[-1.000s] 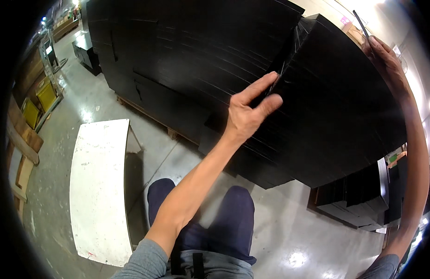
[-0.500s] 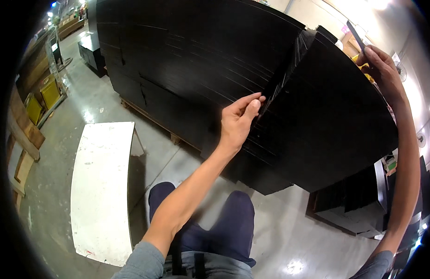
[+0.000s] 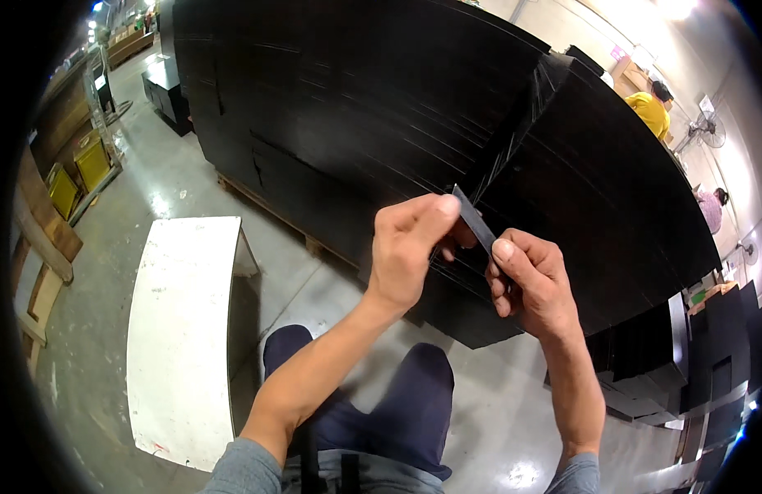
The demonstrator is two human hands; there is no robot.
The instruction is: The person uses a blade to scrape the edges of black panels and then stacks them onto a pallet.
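Note:
My right hand (image 3: 533, 280) is closed round one end of a narrow, flat, dark-grey strip (image 3: 476, 222) with a slanted tip. The strip points up and left towards my left hand (image 3: 410, 247). My left thumb and forefinger are pinched together right beside that tip; whether they grip it or something small is hidden. Both hands are in front of a tall stack of black panels (image 3: 331, 107). Behind the strip, a dark gap with glossy streaks, like clear film (image 3: 500, 160), runs down the stack's corner.
A white bench (image 3: 183, 329) stands to my left on the grey floor (image 3: 303, 288). The stack rests on a wooden pallet (image 3: 266, 214). More black panels (image 3: 645, 354) are stacked at right. A person in yellow (image 3: 651, 111) is beyond the stack, near a fan (image 3: 709, 130).
My right hand has come down and left from the upper right, bringing the strip to my left hand. My left hand has shifted slightly down and left.

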